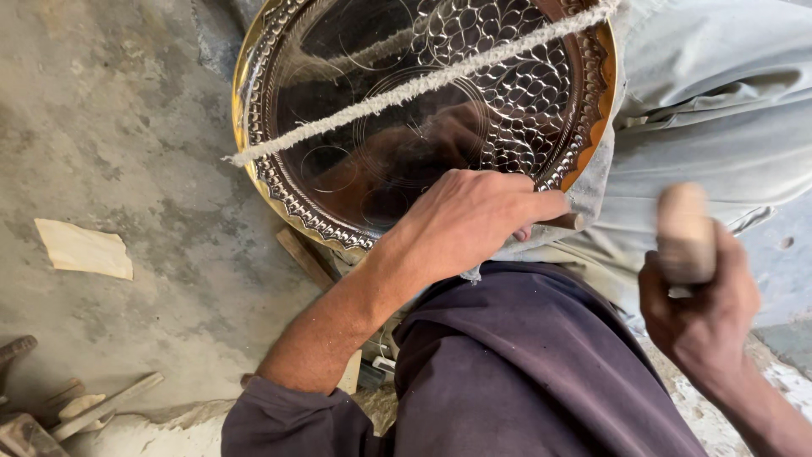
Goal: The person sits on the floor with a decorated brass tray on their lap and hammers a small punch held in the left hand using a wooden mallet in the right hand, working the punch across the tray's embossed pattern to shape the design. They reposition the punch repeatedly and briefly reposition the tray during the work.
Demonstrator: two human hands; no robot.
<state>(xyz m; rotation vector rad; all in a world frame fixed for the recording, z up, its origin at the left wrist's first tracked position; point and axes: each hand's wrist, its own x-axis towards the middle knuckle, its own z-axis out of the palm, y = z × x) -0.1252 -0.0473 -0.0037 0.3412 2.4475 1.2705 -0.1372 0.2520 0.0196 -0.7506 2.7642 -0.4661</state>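
A person's left hand pinched a thin punch against the rim of an engraved brass tray propped on the floor against the knee, a rope stretched across it, while the right hand gripped a wooden mallet well apart.

1. A round brass tray with a dark centre and engraved scale pattern rests tilted against the person's lap, its lower rim near the concrete floor.
2. A fuzzy cord runs across the tray's face.
3. The left hand lies on the tray's lower edge, pinching a thin rod-like tool — its tip is hidden.
4. The right hand grips a blurred wooden mallet, raised clear of the tray.
5. A paper scrap and wooden tools lie on the floor — well apart from the hands.
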